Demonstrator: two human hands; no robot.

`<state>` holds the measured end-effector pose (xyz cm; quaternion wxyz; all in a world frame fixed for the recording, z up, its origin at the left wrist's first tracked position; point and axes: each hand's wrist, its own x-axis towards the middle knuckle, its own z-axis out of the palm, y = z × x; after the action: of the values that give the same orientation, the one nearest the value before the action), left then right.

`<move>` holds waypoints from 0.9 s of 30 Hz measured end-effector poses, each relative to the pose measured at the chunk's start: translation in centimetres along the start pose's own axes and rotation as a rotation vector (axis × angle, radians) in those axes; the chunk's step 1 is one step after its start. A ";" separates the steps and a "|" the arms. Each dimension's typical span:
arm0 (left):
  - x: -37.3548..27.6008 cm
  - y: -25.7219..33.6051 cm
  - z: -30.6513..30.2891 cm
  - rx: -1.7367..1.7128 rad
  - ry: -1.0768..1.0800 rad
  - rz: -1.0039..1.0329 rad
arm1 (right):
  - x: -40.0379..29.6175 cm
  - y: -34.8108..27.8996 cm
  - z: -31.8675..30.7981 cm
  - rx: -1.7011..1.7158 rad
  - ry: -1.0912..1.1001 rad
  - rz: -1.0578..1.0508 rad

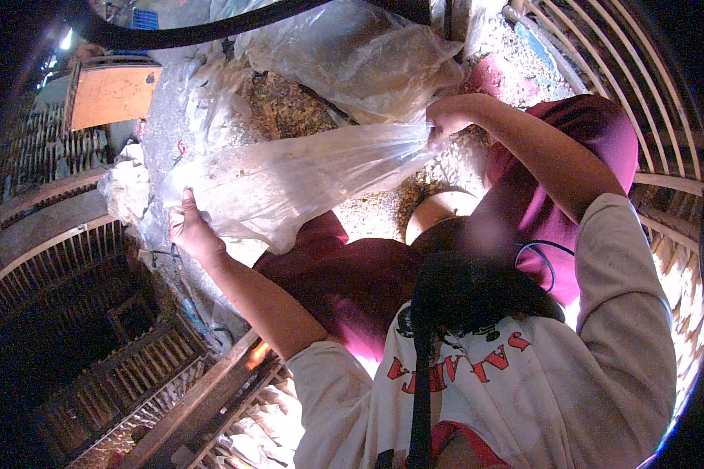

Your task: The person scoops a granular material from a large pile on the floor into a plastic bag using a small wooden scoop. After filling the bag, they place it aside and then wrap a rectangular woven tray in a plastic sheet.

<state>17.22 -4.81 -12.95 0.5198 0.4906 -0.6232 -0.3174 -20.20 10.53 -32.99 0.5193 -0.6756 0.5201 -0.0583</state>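
A clear plastic sheet or bag (293, 176) is stretched between my two hands above my lap. My left hand (193, 228) grips its left end, thumb up, near a crumpled whitish plastic bundle (130, 184). At the other end, my right hand (449, 117) has the plastic gathered into a bunch in its fist. Beyond it lies a larger cloudy plastic sheet (352, 53) over the littered ground. Below the right hand, near my knee, part of a round pale container (440, 211) shows; my clothing hides the rest.
Slatted wooden or bamboo racks stand at the left (129, 375) and upper right (616, 76). An orange-brown board (117, 97) is at the upper left. A wooden beam (205, 393) runs along the lower left. A dark curved band (211, 29) crosses the top.
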 end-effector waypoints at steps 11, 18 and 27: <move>0.8 -0.9 0.1 -0.108 0.181 -0.010 | -0.5 2.9 0.4 -0.624 -0.118 0.332; -2.4 -0.8 0.5 0.071 -0.532 -0.143 | -1.1 -1.8 -0.1 -0.479 0.034 0.278; -7.3 6.1 8.4 0.380 -1.049 -0.310 | 1.2 -9.4 0.2 0.060 0.257 -0.410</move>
<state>7.30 3.08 -12.02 -0.0084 0.4378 -0.7645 -0.4731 -13.49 8.98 -26.52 0.4458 -0.7384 0.4321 -0.2632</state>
